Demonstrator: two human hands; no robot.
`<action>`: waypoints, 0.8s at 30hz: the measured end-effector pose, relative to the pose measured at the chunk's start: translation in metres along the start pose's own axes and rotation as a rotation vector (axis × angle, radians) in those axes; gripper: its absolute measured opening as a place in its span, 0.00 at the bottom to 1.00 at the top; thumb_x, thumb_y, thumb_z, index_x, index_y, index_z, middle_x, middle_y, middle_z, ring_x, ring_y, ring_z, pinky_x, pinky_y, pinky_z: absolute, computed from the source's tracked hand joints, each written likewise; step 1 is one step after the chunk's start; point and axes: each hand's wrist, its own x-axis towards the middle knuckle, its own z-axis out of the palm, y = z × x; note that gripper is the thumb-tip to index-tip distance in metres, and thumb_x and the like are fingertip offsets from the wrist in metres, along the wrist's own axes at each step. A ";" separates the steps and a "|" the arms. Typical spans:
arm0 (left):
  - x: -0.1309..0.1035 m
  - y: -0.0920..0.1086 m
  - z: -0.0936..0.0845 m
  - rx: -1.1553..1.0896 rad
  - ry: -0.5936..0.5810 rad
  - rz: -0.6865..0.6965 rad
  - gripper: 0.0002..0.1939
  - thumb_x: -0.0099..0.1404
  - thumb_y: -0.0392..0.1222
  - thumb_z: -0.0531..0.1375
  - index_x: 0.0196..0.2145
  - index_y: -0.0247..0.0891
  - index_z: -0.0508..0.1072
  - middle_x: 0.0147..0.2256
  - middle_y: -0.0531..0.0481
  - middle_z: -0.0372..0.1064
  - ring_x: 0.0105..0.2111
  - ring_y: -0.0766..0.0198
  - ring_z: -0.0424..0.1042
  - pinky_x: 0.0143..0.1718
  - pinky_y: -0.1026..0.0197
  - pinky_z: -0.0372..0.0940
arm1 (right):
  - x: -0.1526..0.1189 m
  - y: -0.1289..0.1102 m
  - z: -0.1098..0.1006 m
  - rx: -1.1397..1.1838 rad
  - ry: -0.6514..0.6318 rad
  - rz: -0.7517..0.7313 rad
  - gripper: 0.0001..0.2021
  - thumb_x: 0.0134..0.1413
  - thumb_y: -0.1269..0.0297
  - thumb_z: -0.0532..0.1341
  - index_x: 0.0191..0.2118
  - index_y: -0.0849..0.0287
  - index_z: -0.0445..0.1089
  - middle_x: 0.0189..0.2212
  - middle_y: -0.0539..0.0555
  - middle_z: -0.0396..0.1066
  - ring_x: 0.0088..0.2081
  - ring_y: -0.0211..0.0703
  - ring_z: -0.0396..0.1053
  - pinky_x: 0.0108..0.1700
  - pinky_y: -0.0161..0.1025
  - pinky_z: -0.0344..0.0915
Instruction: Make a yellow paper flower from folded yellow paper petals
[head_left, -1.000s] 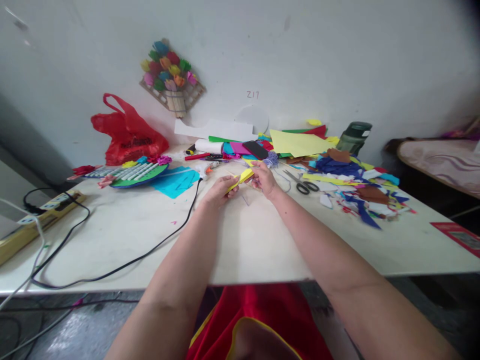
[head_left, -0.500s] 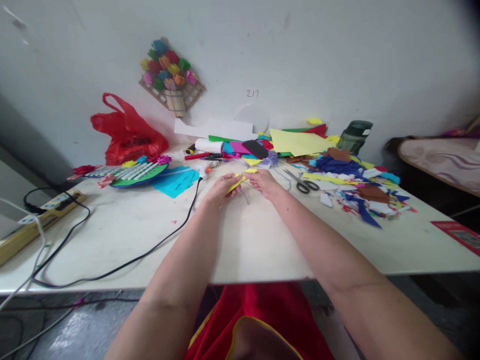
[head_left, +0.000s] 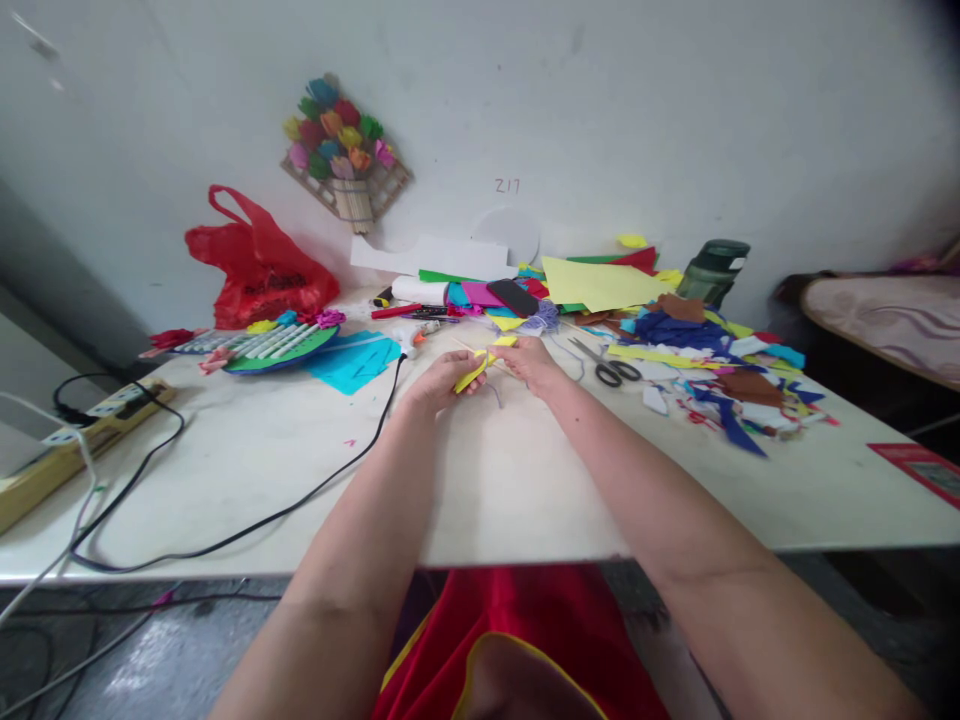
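Note:
A yellow paper piece (head_left: 471, 376) stretches between my two hands over the middle of the white table (head_left: 517, 490). My left hand (head_left: 441, 382) is closed on its left part, and my right hand (head_left: 526, 362) pinches its right end. A thin stick shows near my fingers, partly hidden by them. Below my fingers hangs a short bit of purple yarn (head_left: 496, 393). Black-handled scissors (head_left: 616, 373) lie to the right of my right hand. A white glue gun (head_left: 407, 342) is just beyond my left hand.
Paper scraps (head_left: 739, 395) cover the right side, with a green bottle (head_left: 712, 273) behind. At the left are a red bag (head_left: 262, 265), a round green craft piece (head_left: 289, 350), blue paper (head_left: 352, 362), a power strip (head_left: 97, 425) and a black cord (head_left: 300, 502).
The whole view has shifted very slightly. Within my fingers the yellow paper has turned a little, showing more of its surface beside my left hand.

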 end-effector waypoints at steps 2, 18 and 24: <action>0.002 -0.002 -0.003 0.009 -0.003 0.020 0.14 0.54 0.44 0.66 0.27 0.32 0.65 0.21 0.51 0.65 0.17 0.74 0.62 0.18 0.71 0.54 | 0.001 0.002 -0.002 0.010 -0.007 0.000 0.14 0.32 0.60 0.67 0.22 0.60 0.61 0.12 0.40 0.50 0.16 0.26 0.42 0.18 0.31 0.37; 0.000 0.002 0.000 -0.138 -0.163 0.038 0.15 0.52 0.42 0.67 0.28 0.32 0.65 0.19 0.53 0.62 0.14 0.78 0.55 0.16 0.73 0.46 | 0.008 0.011 -0.015 0.073 -0.130 -0.079 0.11 0.31 0.66 0.65 0.20 0.59 0.59 0.12 0.39 0.47 0.16 0.26 0.40 0.19 0.31 0.36; 0.000 0.001 0.002 -0.060 -0.222 -0.012 0.16 0.50 0.44 0.68 0.27 0.32 0.66 0.20 0.52 0.64 0.14 0.78 0.54 0.15 0.73 0.46 | 0.010 0.016 -0.015 0.132 -0.145 -0.090 0.10 0.29 0.64 0.65 0.23 0.61 0.66 0.16 0.43 0.60 0.18 0.28 0.50 0.20 0.30 0.42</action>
